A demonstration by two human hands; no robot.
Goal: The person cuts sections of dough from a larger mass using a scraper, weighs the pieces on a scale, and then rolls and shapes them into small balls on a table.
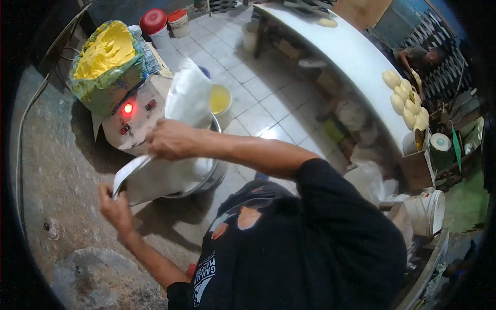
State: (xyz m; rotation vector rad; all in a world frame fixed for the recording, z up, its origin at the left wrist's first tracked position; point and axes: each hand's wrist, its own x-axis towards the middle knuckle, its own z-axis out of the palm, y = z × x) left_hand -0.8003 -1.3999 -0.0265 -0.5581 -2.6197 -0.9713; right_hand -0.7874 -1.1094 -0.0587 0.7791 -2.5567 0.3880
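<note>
Plastic-lined container, upper left of the frame: heaped with yellow paste. Bucket, just above centre: yellow contents, kind unclear. Metal bowl, left of centre: mostly covered from view, contents hidden. Lidded pail, top left: red lid, contents unseen. White sack, left of centre: extends across the bowl, between two hands. Left hand: fingers clamped on the sack's lower-left edge. Right hand: fingers curled tight on its midsection.
</note>
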